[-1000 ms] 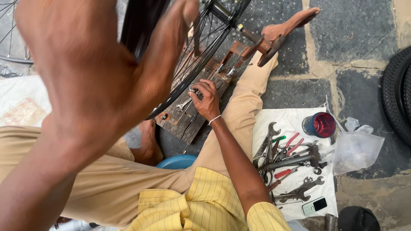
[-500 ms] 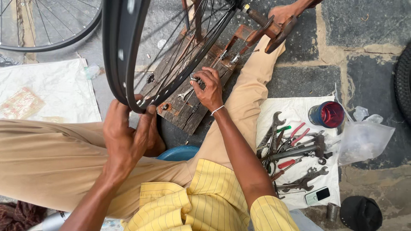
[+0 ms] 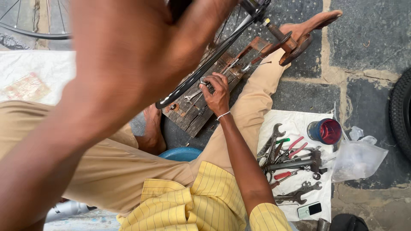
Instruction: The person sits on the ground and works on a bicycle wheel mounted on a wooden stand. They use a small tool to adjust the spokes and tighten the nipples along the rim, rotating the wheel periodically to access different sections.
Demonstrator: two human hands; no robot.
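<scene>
My left hand is raised close to the camera, blurred, and closed around the top of a black bicycle wheel. The wheel stands upright over a worn wooden board between my legs. Its threaded axle points toward my sandalled foot. Lower down, my right hand pinches a small metal tool against the rim near the spokes. A thin band sits on that wrist.
A white cloth on the stone floor at right carries several wrenches and pliers, a blue tin, a phone and a plastic bag. A tyre lies far right, another wheel top left, and a blue bowl under my knee.
My left hand has left the lower rim and risen to the top of the wheel, close to the camera. The right hand stays at the rim with the small tool.
</scene>
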